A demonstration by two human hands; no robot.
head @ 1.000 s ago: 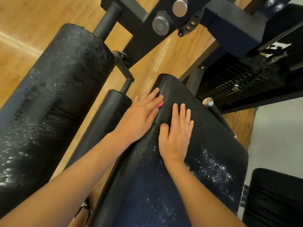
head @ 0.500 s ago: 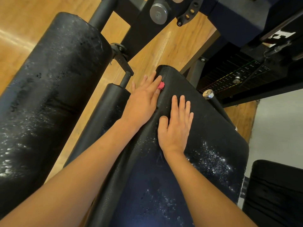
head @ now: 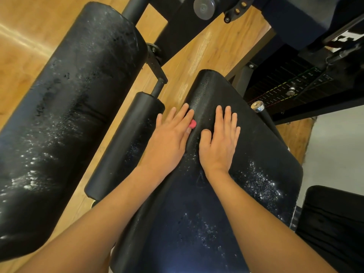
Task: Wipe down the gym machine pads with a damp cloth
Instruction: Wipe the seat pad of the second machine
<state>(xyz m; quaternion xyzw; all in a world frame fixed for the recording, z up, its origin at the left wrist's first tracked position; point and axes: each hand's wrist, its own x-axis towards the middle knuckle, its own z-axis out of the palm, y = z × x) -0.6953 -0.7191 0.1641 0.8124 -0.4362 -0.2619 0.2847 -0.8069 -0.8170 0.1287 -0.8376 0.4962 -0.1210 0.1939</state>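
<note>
- With the left hand (head: 169, 138), presses a pink cloth (head: 192, 123) flat against the left edge of the flat bench pad (head: 256, 154), toward its far end. Fingers straight and slightly spread, with only a small pink corner of cloth showing beside the forefinger.
- With the right hand (head: 218, 138), rests palm-down on the same pad just beside the left. Fingers straight and close together, thumb out to the side, holding nothing.
- Judged well short of finished: seemingly working the far left part of the bench pad, dark and free of flecks around the hands.
- Left to do on this pad, by the look of it: white flecks scattered near the right edge and across the near half.
- Apparently not yet wiped:
  - large roller pad (head: 69, 95), speckled white along much of its length;
  - small roller pad (head: 126, 142), between it and the bench pad, faintly speckled beside the left wrist.
- Flecks possibly dust, chalk or water drops: cannot tell, so no firm call on the finished areas.
- Another black pad (head: 334, 223) past the bench pad's near right corner, too dark to judge.
</note>
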